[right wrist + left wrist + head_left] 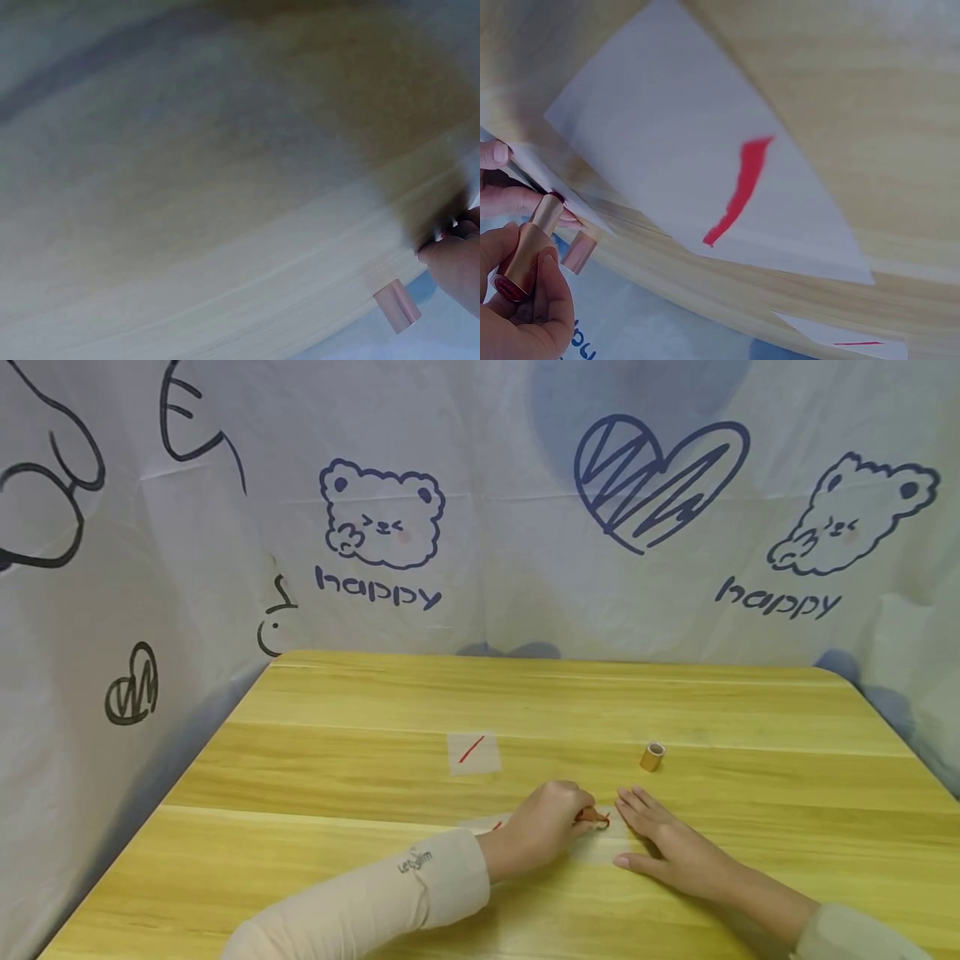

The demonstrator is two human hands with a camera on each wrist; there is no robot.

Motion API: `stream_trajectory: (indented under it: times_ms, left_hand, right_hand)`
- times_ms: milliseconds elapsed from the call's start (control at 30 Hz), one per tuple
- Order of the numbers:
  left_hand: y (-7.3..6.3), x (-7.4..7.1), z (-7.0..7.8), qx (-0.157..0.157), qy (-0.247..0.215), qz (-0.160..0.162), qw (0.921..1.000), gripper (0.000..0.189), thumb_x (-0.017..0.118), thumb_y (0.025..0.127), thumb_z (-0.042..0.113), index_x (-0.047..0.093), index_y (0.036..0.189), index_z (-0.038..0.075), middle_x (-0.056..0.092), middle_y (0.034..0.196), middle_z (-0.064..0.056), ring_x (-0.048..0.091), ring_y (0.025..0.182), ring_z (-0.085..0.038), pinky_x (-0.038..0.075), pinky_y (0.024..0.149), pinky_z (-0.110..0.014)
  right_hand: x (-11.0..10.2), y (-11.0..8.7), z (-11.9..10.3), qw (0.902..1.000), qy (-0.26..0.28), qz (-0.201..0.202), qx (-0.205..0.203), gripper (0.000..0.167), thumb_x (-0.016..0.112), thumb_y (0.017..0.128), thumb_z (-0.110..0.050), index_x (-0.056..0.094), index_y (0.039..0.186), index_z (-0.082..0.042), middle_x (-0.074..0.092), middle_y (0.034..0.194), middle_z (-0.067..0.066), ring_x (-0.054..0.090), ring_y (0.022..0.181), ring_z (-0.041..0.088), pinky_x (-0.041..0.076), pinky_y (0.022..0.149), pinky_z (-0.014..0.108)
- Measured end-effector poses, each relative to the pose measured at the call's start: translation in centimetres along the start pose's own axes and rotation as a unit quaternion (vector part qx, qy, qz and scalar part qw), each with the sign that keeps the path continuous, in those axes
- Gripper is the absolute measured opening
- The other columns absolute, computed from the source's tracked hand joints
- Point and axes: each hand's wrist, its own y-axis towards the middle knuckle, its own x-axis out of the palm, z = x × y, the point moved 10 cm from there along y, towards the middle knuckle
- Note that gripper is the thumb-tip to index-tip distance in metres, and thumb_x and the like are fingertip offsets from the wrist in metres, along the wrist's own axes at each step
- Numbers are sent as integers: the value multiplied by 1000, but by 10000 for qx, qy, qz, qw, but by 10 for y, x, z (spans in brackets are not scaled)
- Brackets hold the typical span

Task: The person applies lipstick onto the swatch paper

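My left hand [542,828] grips a gold lipstick [529,259] with a dark red base, its tip down against a white paper piece [594,850] on the table. A short red mark shows by the tip. Flat beside that paper lies my right hand [675,852], its straight fingers at the paper's right edge. Under my left forearm is another paper piece [667,150], partly hidden in the head view, which bears a thick red stroke [740,191]. Farther back lies a paper [487,763] with a thin-looking red diagonal line.
The lipstick's gold cap [651,760] stands on the wooden table [360,693], beyond my right fingertips. Behind the table hangs a white cloth [510,560] with bear, heart and "happy" drawings.
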Motion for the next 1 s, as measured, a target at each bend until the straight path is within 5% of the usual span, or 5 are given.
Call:
stream_trajectory:
  times_ms: [1000]
  left_hand:
    - [-10,0,-3,-46,-19,-103,9999,16,69,83,19,71,94,8,68,82,1,54,67,1,40,58,-5]
  right_hand:
    - [0,1,0,10000,-44,9,17,76,58,86,-48,40,136,7,32,146,24,25,134,46,26,103,57]
